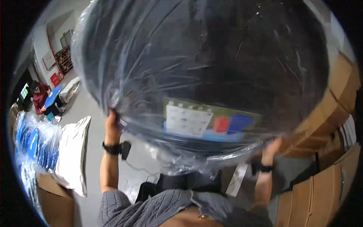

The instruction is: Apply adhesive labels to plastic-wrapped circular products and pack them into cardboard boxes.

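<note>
A large dark round item in clear plastic wrap [227, 64] fills most of the upper view, raised before me. Under its wrap, near the lower edge, lies a printed card [189, 119] with white, red and blue areas. My left hand [112, 123] grips the item's lower left edge, its fingers partly hidden behind the plastic. At the lower right edge, my right hand [273, 147] holds it too, slightly blurred. Gathered plastic bunches along the bottom between both hands. Each wrist wears a black strap.
Cardboard boxes [317, 196] stand along the right side. To the left are blue items in clear plastic [34, 145], a white sack [73, 155] and an open carton [56, 202]. Farther back a seated person [39, 98] holds a blue flat piece [53, 96]. Wooden pallets [64, 59] stand behind.
</note>
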Demonstrator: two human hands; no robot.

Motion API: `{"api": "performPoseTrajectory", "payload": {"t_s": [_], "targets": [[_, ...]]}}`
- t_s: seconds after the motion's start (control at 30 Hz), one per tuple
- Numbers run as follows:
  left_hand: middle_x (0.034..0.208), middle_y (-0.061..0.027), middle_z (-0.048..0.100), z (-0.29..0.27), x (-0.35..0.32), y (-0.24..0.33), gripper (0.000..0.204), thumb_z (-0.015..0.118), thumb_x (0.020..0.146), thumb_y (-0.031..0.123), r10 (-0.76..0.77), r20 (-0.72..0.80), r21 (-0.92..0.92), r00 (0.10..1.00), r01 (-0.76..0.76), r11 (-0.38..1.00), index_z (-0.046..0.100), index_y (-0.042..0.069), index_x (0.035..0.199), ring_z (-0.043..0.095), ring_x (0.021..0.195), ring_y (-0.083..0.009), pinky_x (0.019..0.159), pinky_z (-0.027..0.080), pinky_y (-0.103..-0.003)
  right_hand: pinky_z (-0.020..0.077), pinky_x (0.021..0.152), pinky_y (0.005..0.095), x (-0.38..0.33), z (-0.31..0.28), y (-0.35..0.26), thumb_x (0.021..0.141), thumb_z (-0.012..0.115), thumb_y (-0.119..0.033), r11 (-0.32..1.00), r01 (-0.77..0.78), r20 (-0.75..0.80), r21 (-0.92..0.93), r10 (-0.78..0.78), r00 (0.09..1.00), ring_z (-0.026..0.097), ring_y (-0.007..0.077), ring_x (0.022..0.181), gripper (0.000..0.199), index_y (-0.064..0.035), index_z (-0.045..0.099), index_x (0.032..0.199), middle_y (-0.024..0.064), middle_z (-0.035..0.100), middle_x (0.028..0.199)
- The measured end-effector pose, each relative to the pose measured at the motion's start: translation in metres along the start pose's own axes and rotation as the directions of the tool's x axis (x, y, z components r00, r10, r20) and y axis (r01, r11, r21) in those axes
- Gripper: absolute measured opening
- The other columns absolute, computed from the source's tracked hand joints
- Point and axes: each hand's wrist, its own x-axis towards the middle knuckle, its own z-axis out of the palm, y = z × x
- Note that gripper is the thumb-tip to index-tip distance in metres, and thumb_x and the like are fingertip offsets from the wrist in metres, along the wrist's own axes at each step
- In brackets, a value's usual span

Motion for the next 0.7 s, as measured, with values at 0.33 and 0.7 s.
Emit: {"api": "performPoseTrajectory", "payload": {"t_s": [0.33, 0.7], "targets": [[0.109, -0.0142, 0.061, 0.034, 0.024, 0.028, 0.052, 0.049, 0.093, 0.039, -0.318, -0.177, 0.124, 0.932, 0.341, 0.932, 0.048, -0.005, 0.121, 0.064, 0.089, -0.0217, 0.077, 0.053, -0.031, 0.0488, 0.084, 0.0328, -0.007, 0.052, 0.002, 0.090, 0.055, -0.040, 0.894, -0.269, -0.096, -0.357, 0.251, 0.963, 0.058, 0.0203, 0.099, 0.050, 0.0021, 0.052, 0.118, 0.0101, 0.058, 0.113], [0.129, -0.0123, 0.049, -0.154, -0.016, -0.038, 0.050, 0.041, 0.094, 0.031, -0.883, -0.050, 0.578, 0.467, 0.735, 0.356, 0.041, 0.000, 0.134, 0.048, 0.115, -0.0209, 0.099, 0.037, -0.034, 0.0465, 0.085, 0.0301, 0.009, 0.165, -0.048, 0.093, 0.051, -0.032, 0.785, -0.541, 0.356, -0.301, 0.619, 0.700, 0.059, 0.0170, 0.089, 0.031, -0.0058, 0.062, 0.104, 0.0045, 0.063, 0.100]]}}
